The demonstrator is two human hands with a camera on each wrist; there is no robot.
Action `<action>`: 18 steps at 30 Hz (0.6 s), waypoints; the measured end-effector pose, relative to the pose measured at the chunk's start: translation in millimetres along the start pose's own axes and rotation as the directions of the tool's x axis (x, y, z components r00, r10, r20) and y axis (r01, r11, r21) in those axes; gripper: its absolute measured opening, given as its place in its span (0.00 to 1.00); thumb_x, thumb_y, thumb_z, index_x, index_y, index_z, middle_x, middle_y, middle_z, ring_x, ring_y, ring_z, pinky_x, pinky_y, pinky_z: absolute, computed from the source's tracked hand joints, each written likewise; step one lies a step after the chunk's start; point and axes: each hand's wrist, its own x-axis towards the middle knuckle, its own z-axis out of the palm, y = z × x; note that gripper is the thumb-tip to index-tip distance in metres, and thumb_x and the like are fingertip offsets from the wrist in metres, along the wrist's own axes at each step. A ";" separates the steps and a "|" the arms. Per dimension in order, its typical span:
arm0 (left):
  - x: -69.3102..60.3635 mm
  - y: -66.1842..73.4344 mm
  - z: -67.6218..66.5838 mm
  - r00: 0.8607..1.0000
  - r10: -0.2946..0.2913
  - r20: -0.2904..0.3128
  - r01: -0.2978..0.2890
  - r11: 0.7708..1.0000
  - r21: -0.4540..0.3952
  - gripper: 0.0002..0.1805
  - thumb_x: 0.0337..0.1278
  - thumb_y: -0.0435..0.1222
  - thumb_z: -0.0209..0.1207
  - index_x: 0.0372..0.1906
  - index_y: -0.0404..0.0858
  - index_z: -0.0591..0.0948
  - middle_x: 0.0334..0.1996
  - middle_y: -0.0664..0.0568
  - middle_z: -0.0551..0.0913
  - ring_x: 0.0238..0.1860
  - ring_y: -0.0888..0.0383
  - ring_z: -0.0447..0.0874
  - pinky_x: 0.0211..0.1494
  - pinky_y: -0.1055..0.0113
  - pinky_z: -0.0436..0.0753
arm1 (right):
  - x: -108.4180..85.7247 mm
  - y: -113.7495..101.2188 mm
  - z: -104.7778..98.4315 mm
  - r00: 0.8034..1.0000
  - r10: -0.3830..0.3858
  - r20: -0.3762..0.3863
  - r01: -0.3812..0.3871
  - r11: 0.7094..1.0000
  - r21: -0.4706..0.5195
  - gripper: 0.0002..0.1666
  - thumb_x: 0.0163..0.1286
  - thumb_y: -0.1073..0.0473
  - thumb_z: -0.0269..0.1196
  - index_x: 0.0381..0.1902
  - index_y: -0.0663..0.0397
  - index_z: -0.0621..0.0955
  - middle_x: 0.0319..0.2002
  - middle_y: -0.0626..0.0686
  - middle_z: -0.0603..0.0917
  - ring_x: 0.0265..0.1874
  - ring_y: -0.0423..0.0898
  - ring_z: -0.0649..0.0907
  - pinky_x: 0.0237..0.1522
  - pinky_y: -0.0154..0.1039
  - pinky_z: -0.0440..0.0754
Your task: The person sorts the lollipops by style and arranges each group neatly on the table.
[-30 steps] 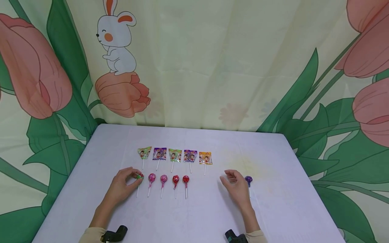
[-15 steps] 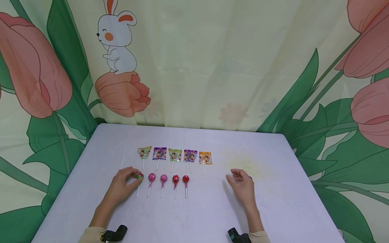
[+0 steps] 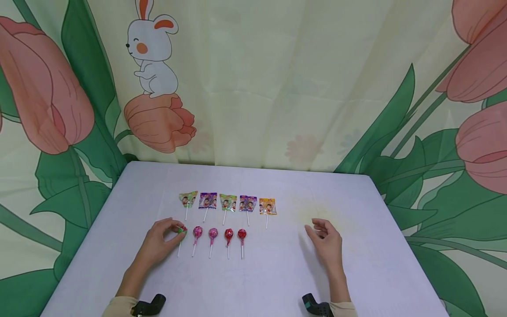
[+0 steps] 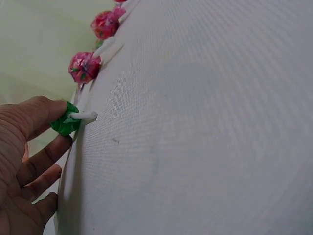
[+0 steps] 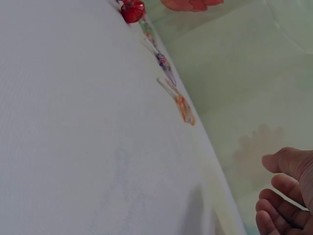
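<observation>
My left hand (image 3: 157, 244) pinches the head of a green-wrapped lollipop (image 4: 65, 121) between thumb and finger, at the left end of the near row. Its white stick points toward me. Beside it lie two pink lollipops (image 3: 198, 231) and two red lollipops (image 3: 242, 234), sticks toward me. My right hand (image 3: 328, 241) hovers over the right part of the table with fingers loosely bent. Nothing shows between its thumb and fingers in the right wrist view. The purple lollipop seen there earlier is out of sight, probably behind this hand.
A far row of flat-bagged lollipops lies behind: green (image 3: 188, 199), purple (image 3: 207, 200), another green (image 3: 228, 202), another purple (image 3: 248, 203) and orange (image 3: 267, 206). They rest on a white-covered table (image 3: 269, 286). A printed curtain (image 3: 253, 88) hangs at its back edge.
My right hand has shifted to the right, and the purple lollipop beside it has gone from view behind it. My left hand stays on the green lollipop.
</observation>
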 end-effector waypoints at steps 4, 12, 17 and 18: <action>-0.6 0.2 0.3 1.000 -0.007 0.003 0.007 1.000 -0.002 0.10 0.56 0.32 0.71 0.44 0.39 0.86 0.35 0.53 0.83 0.54 0.42 0.77 0.63 0.36 0.73 | 2.3 2.9 -4.7 0.999 0.014 -0.040 -0.014 1.000 -0.019 0.21 0.65 0.61 0.73 0.53 0.64 0.83 0.49 0.64 0.86 0.45 0.50 0.84 0.46 0.24 0.80; -1.1 0.2 0.6 0.999 -0.031 0.007 0.031 1.000 0.000 0.11 0.57 0.32 0.70 0.45 0.38 0.85 0.37 0.51 0.83 0.57 0.40 0.76 0.65 0.35 0.71 | 6.5 6.2 -14.5 0.994 0.048 -0.103 -0.053 0.998 -0.045 0.21 0.65 0.59 0.73 0.53 0.63 0.84 0.49 0.63 0.86 0.41 0.39 0.82 0.43 0.18 0.76; -1.3 0.5 0.7 1.000 -0.028 0.007 0.028 1.000 0.004 0.11 0.57 0.32 0.70 0.45 0.38 0.85 0.37 0.51 0.83 0.56 0.41 0.76 0.65 0.35 0.72 | 7.9 8.7 -19.1 0.990 0.070 -0.125 -0.078 0.995 -0.058 0.21 0.66 0.58 0.72 0.53 0.62 0.84 0.50 0.63 0.86 0.42 0.37 0.81 0.43 0.16 0.75; -1.3 0.6 0.7 1.000 -0.027 0.006 0.027 1.000 0.005 0.11 0.57 0.32 0.70 0.45 0.38 0.85 0.37 0.51 0.83 0.56 0.41 0.76 0.64 0.35 0.72 | 8.3 9.3 -19.6 0.989 0.074 -0.129 -0.082 0.995 -0.060 0.21 0.66 0.59 0.72 0.53 0.63 0.84 0.50 0.63 0.86 0.42 0.38 0.81 0.43 0.16 0.74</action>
